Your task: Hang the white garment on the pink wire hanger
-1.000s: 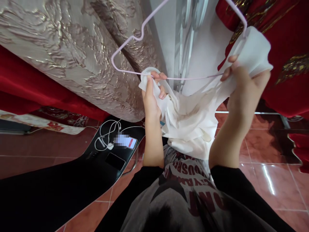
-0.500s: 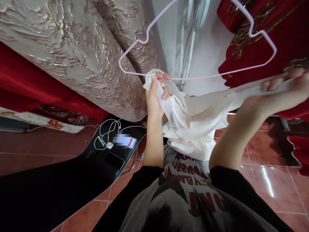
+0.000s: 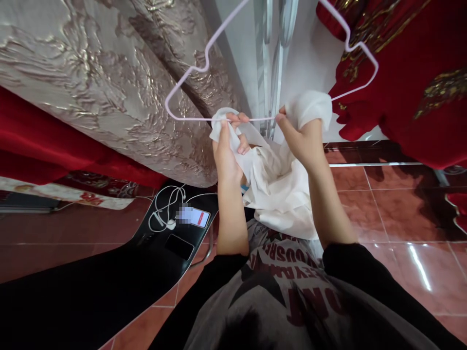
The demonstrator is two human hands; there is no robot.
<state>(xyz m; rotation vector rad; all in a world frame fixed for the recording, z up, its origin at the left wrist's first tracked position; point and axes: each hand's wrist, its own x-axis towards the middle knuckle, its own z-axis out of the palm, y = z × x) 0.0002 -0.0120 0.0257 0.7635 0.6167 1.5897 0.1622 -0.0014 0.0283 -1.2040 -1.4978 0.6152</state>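
Hanger of thin lilac wire (image 3: 199, 69): twelve o'clock, lower bar (image 3: 261, 119) running past both hands.
Soft white cloth (image 3: 282, 182): three o'clock, bunched between the forearms.
Left hand (image 3: 229, 146): thumb and fingers pinching cloth against the bar.
Right hand (image 3: 299, 141): thumb and fingertip gripping the bar at one o'clock, fabric draped over its back.
Loose folds (image 3: 280, 214): best smoothed evenly, I judge, while the left pinch steadies the bar.
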